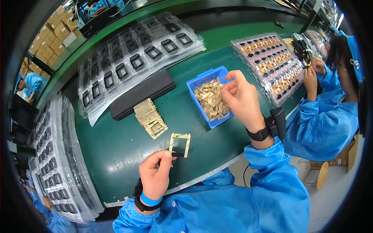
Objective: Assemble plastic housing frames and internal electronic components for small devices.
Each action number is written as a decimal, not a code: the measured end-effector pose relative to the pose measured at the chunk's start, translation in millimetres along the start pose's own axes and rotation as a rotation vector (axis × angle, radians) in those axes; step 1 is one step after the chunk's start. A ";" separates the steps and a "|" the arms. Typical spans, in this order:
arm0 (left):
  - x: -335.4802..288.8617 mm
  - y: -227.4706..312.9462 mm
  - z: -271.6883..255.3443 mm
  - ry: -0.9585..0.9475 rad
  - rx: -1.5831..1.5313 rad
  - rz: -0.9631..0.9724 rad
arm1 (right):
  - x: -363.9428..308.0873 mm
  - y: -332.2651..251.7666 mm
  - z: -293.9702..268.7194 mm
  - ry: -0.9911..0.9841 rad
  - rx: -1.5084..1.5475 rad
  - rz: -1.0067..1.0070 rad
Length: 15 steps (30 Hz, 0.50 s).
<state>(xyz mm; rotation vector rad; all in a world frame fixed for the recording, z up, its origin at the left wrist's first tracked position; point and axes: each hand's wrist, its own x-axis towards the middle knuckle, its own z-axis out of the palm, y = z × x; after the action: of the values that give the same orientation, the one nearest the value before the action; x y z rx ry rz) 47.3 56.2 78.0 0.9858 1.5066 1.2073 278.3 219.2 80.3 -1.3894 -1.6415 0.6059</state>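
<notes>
My left hand (154, 173) pinches a thin rectangular frame (187, 145) by its lower left corner. Tan backing paper with small green marks covers most of the frame, and its lower edge shows black. Above the right side of a blue bin (211, 123), my right hand (241, 97) is closed with thumb and fingertips together; whatever they hold is too small to make out. Curled tan paper strips (211, 99) fill the bin. Left of it, a fanned stack of similar tan-backed frames (149, 118) lies on the green table (128, 155).
Behind the stack sits a long black block (143, 93). Clear plastic trays of black frames (136, 58) stand at the back left, with more trays (58, 159) at the left edge. A tray of small orange-and-black parts (270, 64) lies right, beside a co-worker in blue (322, 116).
</notes>
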 end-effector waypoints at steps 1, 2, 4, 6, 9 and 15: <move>0.4 0.1 0.8 0.000 0.007 -0.001 | 0.1 4.1 0.4 0.013 -0.031 -0.031; 1.5 0.3 1.4 0.001 0.009 0.001 | -0.2 6.5 0.3 0.014 -0.028 -0.032; 2.0 0.1 2.7 0.001 0.017 -0.002 | -3.2 9.6 -0.6 0.057 -0.119 -0.147; 3.3 -1.8 3.1 -0.003 0.017 0.001 | -4.5 1.7 -4.6 0.047 -0.182 -0.200; 4.4 -2.9 3.0 -0.014 0.024 0.000 | -3.6 -0.4 -5.8 0.016 -0.197 -0.194; 5.3 -4.0 5.2 -0.031 0.014 -0.006 | -2.4 7.0 -2.1 -0.034 0.031 -0.078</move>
<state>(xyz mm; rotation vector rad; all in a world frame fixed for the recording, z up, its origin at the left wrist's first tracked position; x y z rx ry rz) 50.9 61.7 72.7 1.0044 1.4945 1.1740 283.8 218.4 74.9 -1.2932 -1.6979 0.6106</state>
